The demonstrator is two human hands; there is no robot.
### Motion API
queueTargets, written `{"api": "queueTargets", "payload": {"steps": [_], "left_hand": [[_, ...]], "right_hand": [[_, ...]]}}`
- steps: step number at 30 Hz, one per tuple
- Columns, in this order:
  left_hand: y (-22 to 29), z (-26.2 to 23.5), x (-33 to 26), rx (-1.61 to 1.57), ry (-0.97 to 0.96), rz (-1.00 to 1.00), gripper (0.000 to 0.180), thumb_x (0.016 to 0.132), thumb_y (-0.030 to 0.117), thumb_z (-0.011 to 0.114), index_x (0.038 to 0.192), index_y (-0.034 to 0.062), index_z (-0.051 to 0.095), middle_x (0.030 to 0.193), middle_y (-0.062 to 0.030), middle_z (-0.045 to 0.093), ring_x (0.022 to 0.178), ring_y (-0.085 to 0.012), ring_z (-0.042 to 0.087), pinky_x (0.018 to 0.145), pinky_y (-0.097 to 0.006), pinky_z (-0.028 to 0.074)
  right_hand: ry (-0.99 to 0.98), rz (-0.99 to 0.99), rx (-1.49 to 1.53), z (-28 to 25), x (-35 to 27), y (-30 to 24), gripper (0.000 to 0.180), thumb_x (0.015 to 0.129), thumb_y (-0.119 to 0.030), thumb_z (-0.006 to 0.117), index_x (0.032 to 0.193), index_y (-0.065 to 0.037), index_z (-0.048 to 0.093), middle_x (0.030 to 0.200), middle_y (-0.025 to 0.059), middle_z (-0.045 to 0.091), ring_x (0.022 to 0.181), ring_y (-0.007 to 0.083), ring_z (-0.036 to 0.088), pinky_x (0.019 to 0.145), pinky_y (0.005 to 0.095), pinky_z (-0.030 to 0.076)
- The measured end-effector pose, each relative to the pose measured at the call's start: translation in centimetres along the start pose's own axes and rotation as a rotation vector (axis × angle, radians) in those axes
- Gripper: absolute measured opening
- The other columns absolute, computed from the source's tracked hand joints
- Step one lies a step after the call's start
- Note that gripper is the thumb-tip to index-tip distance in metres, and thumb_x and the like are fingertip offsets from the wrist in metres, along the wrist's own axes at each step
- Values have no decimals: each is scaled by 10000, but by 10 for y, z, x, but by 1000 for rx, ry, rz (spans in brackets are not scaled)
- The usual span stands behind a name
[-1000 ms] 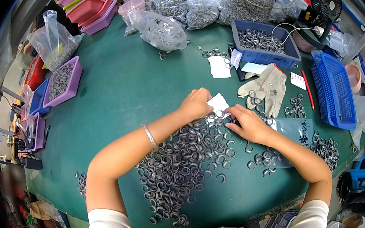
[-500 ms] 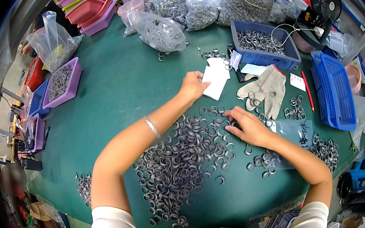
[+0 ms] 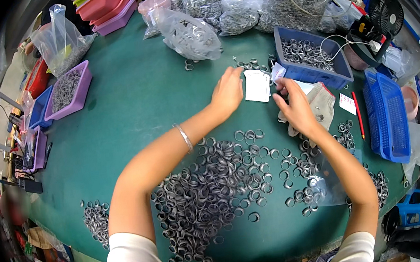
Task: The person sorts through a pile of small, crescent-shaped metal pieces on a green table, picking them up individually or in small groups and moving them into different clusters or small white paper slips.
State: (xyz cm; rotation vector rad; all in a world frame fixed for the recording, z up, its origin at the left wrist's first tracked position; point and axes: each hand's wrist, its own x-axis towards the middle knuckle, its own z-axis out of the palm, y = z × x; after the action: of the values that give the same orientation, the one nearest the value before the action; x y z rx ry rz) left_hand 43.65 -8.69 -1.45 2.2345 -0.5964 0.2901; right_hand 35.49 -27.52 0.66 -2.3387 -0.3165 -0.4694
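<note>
My left hand (image 3: 228,93) is beside the left edge of a small stack of white cards (image 3: 256,86). Its fingers are bent and pressed together, with the tips near a few loose metal rings (image 3: 251,64); what they hold, if anything, is hidden. To the right of the cards, my right hand (image 3: 295,107) hovers with thumb and fingers apart and nothing seen between them. Beneath it lies a pale work glove (image 3: 322,101), partly covered by the hand. A big heap of grey metal rings (image 3: 202,199) spreads over the green table (image 3: 128,93) between my forearms.
A blue bin of rings (image 3: 312,70) stands at the far right, near a blue basket (image 3: 385,116) and a black fan (image 3: 386,13). Clear bags of metal parts (image 3: 240,11) line the back. A pink tray (image 3: 86,88) sits at left, and a red pencil (image 3: 358,114) lies at right.
My left hand has let go of the white card's lower edge and moved up beside the stack. The right hand has left the rings and moved up and right, over the glove. The cards lie straighter.
</note>
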Motion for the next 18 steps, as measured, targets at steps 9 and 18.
{"api": "queueTargets", "payload": {"steps": [9,18], "left_hand": [[-49,13,66,213,-179,316,359,790,2,599,1137,88,628,1156,-118,575,1094,-327,513,950,-406,418],[-59,5,64,248,-267,379,248,797,66,614,1042,70,646,1040,-100,578,1016,-303,537,895,-397,452]], "right_hand": [[-259,-368,-960,40,84,20,204,753,-61,591,953,-32,619,984,88,638,976,233,557,886,369,394],[-333,-423,-1187,41,83,23,147,768,-85,589,900,-65,651,911,52,653,931,193,580,880,317,367]]}}
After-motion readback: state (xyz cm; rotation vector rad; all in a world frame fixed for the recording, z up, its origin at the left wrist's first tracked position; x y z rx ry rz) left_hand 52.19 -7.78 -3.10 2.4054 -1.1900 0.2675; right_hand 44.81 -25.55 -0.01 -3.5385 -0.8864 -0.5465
